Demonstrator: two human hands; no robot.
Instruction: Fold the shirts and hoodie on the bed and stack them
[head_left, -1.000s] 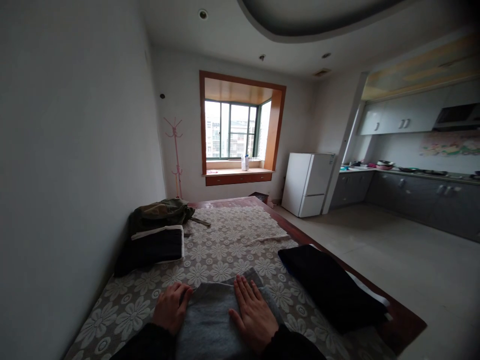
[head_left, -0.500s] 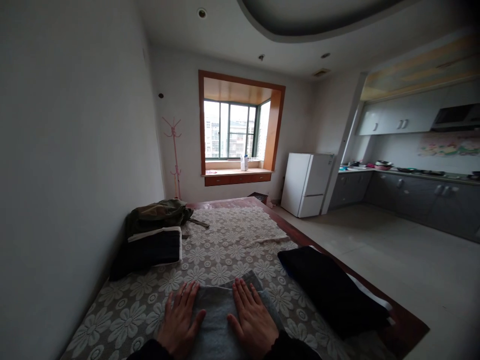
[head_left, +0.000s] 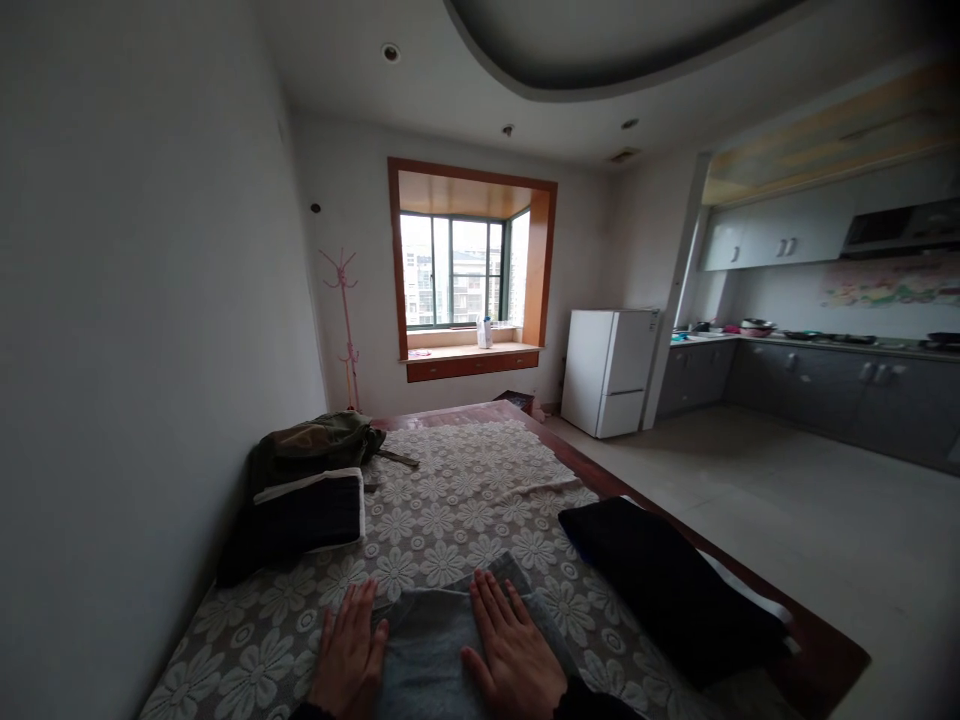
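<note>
A grey folded cloth (head_left: 426,645), perhaps a garment, lies on the flower-patterned cover (head_left: 442,520) right in front of me. Its lower part runs out of the picture. My right hand (head_left: 514,640) rests flat on the cloth's right side, fingers stretched forward and the thumb out. At the left edge of the cloth lies my left hand (head_left: 349,645), palm down with its fingers extended; the thumb side is close to or touching the fabric. Neither hand grips anything.
Black folded clothing (head_left: 667,585) lies to the right, near the reddish wooden edge (head_left: 821,640). On the left by the wall are another dark folded pile (head_left: 315,515) and an olive backpack (head_left: 315,440). A white fridge (head_left: 607,370) and pink coat stand (head_left: 346,330) stand farther back.
My left hand has slid a little left, toward the cloth's edge, and its thumb has drawn in. My right hand stays on the cloth. The camera view has tilted slightly upward.
</note>
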